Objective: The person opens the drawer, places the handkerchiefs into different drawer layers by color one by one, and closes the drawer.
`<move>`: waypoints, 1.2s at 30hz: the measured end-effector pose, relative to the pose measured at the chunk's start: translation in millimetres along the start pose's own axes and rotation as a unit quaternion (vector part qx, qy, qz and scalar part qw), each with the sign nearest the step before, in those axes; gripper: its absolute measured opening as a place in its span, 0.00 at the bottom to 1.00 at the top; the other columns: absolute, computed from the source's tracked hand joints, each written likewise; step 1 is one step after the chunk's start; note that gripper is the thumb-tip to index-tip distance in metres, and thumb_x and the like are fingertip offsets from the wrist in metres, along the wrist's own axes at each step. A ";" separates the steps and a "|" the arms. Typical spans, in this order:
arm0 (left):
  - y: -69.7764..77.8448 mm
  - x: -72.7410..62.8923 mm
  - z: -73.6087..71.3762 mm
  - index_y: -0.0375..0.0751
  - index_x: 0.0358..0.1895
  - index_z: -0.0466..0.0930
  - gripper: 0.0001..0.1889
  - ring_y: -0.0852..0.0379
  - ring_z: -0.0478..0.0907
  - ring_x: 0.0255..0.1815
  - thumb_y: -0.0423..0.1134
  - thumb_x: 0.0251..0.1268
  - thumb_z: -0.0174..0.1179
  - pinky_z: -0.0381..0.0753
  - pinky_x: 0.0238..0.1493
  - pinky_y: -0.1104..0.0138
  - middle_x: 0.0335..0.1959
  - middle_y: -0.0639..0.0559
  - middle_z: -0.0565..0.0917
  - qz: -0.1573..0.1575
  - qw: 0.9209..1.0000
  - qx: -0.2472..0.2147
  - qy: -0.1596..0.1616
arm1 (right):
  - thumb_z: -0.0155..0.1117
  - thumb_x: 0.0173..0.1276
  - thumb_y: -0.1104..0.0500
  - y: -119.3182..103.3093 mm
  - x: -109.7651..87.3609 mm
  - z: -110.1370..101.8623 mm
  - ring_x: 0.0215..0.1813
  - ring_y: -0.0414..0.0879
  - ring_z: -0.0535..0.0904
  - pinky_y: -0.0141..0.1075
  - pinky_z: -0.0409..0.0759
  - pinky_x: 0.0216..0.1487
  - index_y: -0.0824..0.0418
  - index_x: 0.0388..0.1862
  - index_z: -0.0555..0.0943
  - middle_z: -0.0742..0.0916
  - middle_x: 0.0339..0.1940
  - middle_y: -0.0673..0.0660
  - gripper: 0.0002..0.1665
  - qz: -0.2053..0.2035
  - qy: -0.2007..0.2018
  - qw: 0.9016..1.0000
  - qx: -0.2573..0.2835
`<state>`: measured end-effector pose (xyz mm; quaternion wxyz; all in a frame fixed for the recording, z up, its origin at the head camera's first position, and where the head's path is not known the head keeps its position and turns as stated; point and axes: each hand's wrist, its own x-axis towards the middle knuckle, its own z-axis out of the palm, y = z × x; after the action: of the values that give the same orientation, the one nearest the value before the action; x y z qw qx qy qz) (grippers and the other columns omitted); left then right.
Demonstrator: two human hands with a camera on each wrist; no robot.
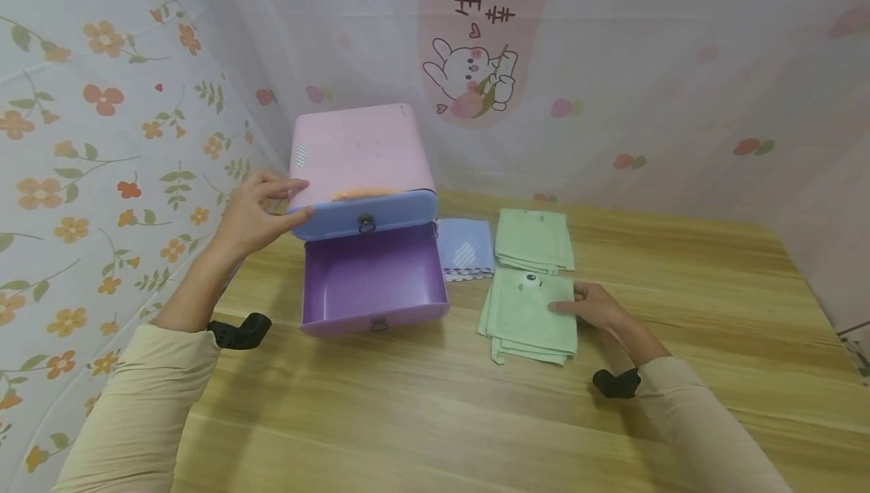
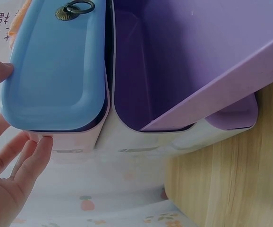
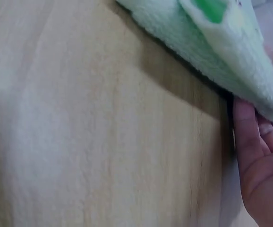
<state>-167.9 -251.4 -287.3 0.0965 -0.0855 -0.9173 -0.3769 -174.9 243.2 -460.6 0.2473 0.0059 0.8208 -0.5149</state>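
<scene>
The left hand (image 1: pixel 251 210) has its fingers spread and touches the left side of the pink box (image 1: pixel 360 142). A bit of orange cloth (image 1: pixel 363 193) pokes out over the blue drawer (image 1: pixel 408 211). Below that, the purple drawer (image 1: pixel 347 324) is pulled out. On the right of the table (image 1: pixel 381 417), the right hand (image 1: pixel 594 308) pinches the near green cloth (image 1: pixel 530 327) by its right edge. The far green cloth (image 1: pixel 533 240) lies just past it, beside the blue cloth (image 1: pixel 462 240).
</scene>
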 end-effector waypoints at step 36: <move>-2.1 0.0 0.8 0.36 0.51 0.76 0.23 0.43 0.69 0.48 0.41 0.51 0.63 0.69 0.35 0.68 0.40 0.46 0.66 0.012 1.000 0.013 0.009 | 0.61 0.60 0.53 -11.5 -15.4 13.5 0.36 0.42 0.78 0.35 0.76 0.38 0.71 0.63 0.58 0.78 0.45 0.63 0.39 0.002 0.045 0.997 0.056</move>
<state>-168.4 -252.3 -289.3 0.1104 -0.0923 -0.9199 -0.3647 -159.1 230.1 -449.3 0.2102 0.0442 0.8009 -0.5590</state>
